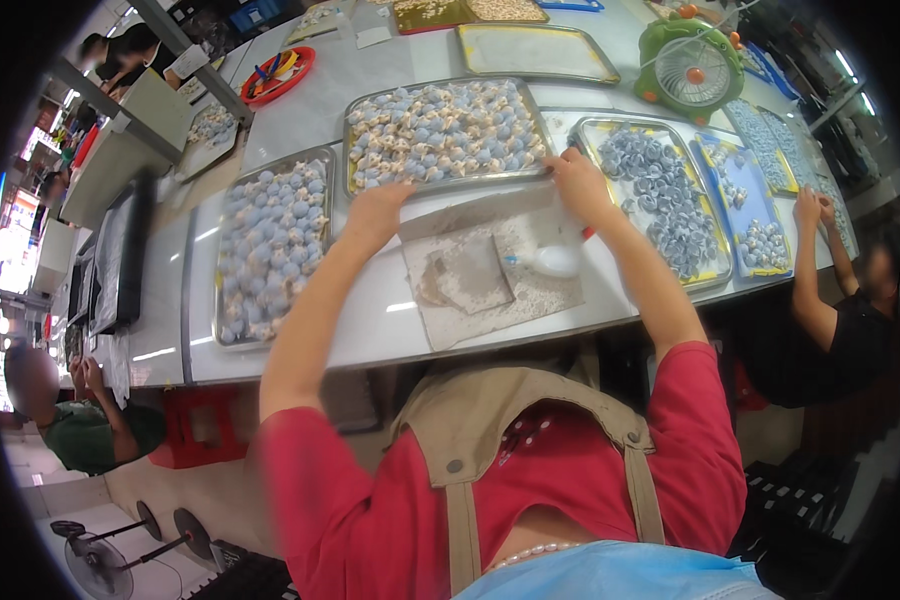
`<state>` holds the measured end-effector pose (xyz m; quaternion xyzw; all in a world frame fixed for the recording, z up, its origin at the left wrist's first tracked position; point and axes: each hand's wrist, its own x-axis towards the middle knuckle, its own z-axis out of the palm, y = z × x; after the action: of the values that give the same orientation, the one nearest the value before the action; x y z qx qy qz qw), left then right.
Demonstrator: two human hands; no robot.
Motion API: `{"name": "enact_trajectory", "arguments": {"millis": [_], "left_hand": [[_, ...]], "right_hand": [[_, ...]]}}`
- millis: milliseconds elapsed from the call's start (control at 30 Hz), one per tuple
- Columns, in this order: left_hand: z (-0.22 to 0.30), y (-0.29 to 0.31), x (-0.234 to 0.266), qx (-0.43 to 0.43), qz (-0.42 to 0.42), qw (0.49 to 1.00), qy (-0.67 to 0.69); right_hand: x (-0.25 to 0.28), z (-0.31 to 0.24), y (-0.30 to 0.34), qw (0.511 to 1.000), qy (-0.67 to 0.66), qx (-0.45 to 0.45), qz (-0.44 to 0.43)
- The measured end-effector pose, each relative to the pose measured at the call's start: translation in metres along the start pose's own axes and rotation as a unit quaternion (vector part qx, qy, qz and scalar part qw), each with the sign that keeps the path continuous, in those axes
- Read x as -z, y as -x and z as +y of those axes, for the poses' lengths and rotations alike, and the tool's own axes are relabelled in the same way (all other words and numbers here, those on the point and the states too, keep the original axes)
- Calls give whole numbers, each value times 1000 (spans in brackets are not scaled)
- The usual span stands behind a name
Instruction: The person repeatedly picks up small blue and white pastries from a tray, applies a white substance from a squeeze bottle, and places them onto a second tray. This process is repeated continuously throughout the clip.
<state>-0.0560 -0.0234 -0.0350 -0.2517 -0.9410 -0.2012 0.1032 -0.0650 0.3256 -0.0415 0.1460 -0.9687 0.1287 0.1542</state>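
A shallow metal tray (450,184) piled with small rounded pieces (440,130), grey-blue and cream, lies in front of me. My left hand (378,214) grips its near rim toward the left corner, fingers closed on the edge. At the near right corner my right hand (578,180) is closed on the same rim. Between my forearms is a stained sheet of paper (450,325) with a grey square pad (480,275) and a white rounded object (556,261) on it. The fingertips under the rim are partly hidden.
Left is a tray of similar pieces (275,240); right, a tray of grey cup-shaped pieces (660,190) and a blue tray (765,262). Farther back are a paper-lined tray (535,50), a green fan (692,68) and a red basin (278,75). People sit at both sides.
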Motion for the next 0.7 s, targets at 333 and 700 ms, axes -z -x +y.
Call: {"name": "enact_trajectory", "arguments": {"millis": [333,700], "left_hand": [[9,14,10,39,41,989,135],[-16,-1,18,168,214,958,-94]], "right_hand": [[13,-1,8,999,7,-48,-20],[66,-52,90,967,-246,-56,43]]}}
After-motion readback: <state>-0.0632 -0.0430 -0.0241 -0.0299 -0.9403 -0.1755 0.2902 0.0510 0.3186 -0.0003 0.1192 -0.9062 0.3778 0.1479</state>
